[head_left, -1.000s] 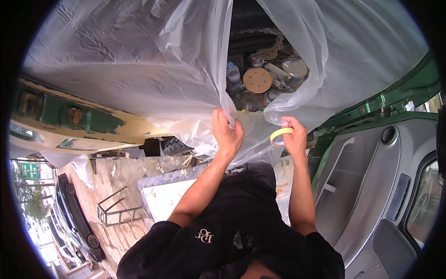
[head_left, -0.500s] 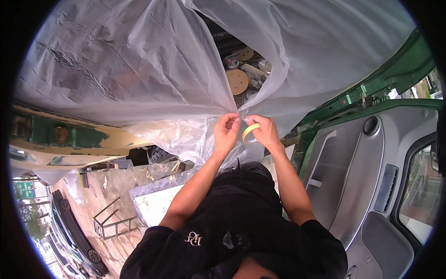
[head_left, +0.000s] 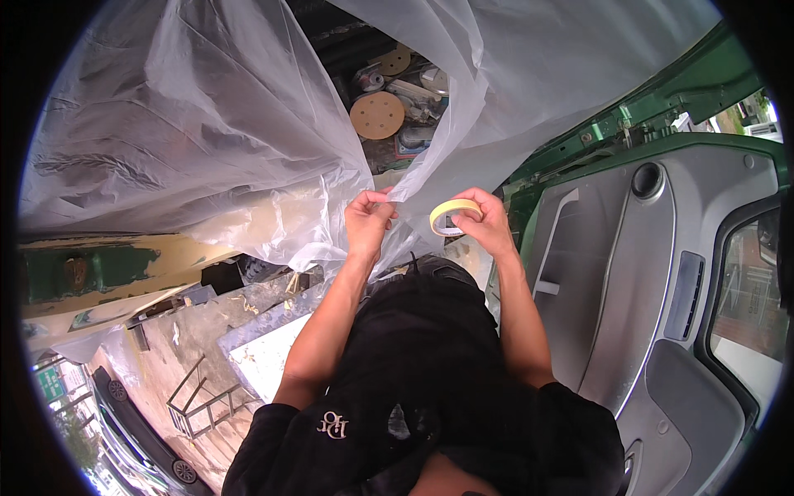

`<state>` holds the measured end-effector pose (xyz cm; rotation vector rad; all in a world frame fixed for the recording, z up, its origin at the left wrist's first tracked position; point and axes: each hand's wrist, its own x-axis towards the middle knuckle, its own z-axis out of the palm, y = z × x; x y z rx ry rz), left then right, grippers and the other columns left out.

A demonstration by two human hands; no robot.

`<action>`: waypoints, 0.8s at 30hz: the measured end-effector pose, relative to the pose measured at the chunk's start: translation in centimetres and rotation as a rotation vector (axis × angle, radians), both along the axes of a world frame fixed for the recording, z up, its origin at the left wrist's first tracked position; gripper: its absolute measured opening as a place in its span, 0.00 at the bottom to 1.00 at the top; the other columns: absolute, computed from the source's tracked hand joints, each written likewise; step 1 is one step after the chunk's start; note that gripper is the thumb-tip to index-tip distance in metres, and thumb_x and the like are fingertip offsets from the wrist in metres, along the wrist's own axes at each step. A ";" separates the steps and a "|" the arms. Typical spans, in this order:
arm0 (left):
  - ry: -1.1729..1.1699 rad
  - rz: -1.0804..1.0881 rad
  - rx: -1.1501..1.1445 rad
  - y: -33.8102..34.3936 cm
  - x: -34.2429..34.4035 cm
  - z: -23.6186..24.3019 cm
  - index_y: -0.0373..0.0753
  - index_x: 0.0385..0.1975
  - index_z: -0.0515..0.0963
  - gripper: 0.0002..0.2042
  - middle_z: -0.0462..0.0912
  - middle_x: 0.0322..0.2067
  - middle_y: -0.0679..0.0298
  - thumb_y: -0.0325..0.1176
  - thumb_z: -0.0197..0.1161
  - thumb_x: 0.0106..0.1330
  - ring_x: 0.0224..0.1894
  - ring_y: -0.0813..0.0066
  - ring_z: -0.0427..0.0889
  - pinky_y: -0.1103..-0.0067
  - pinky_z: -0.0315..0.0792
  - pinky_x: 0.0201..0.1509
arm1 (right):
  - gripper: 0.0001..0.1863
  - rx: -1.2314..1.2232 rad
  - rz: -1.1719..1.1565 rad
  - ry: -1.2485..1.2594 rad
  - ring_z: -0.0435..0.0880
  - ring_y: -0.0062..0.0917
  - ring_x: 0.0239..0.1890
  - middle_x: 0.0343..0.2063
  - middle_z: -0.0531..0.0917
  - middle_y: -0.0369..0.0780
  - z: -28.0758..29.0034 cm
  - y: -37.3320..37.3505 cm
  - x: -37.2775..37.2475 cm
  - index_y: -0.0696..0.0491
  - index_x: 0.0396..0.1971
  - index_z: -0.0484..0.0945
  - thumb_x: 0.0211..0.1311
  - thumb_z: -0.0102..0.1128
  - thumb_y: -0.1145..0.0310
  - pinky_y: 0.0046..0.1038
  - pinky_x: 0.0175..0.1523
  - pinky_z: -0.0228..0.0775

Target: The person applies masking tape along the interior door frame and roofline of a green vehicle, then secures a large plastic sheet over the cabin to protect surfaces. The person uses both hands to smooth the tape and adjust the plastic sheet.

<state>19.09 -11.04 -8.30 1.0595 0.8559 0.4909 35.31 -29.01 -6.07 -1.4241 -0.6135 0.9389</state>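
Translucent plastic sheeting (head_left: 240,140) hangs across the far side, with a gap between two of its flaps. My left hand (head_left: 368,225) has its fingers pinched at the lower edge of the sheet, just below the gap. In my right hand (head_left: 491,225) is a roll of yellow masking tape (head_left: 438,217), gripped by its right side, with the thumb at the opening in its middle. The roll stands a little apart from the left hand, to its right. Whether a strip of tape runs between the hands, I cannot tell.
Behind the gap lie a tan perforated sanding disc (head_left: 377,115) and jumbled tools. A grey vehicle door (head_left: 612,273) stands open at right, beside a green body frame (head_left: 662,136). On the left are a green and cream panel (head_left: 107,269) and a metal frame stand (head_left: 203,409).
My hands have moved apart, the left one shifting left and the right one slightly right with the tape roll. The gap in the sheeting appears wider, and the whole view has shifted.
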 end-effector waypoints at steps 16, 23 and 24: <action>-0.221 -0.416 0.631 -3.5 0.5 2.6 0.40 0.42 0.84 0.13 0.67 0.64 0.52 0.20 0.74 0.58 0.69 0.53 0.71 0.65 0.67 0.70 | 0.41 0.151 -0.058 0.127 0.80 0.18 0.46 0.55 0.79 0.39 2.3 -2.3 -4.6 0.56 0.77 0.54 0.66 0.61 0.83 0.22 0.53 0.72; -0.098 -0.385 0.638 -3.3 1.0 3.6 0.38 0.39 0.84 0.10 0.74 0.61 0.47 0.25 0.75 0.58 0.66 0.50 0.74 0.63 0.71 0.66 | 0.45 0.000 -0.125 -0.411 0.89 0.29 0.48 0.48 0.88 0.46 3.9 -0.9 -5.9 0.54 0.77 0.53 0.62 0.64 0.85 0.30 0.55 0.78; -0.080 -0.395 0.676 -3.2 1.0 3.9 0.38 0.39 0.84 0.10 0.76 0.60 0.47 0.25 0.75 0.58 0.65 0.49 0.75 0.63 0.71 0.65 | 0.45 -0.026 -0.133 -0.444 0.90 0.31 0.47 0.46 0.88 0.46 4.0 -0.8 -5.9 0.53 0.77 0.53 0.62 0.64 0.85 0.31 0.55 0.78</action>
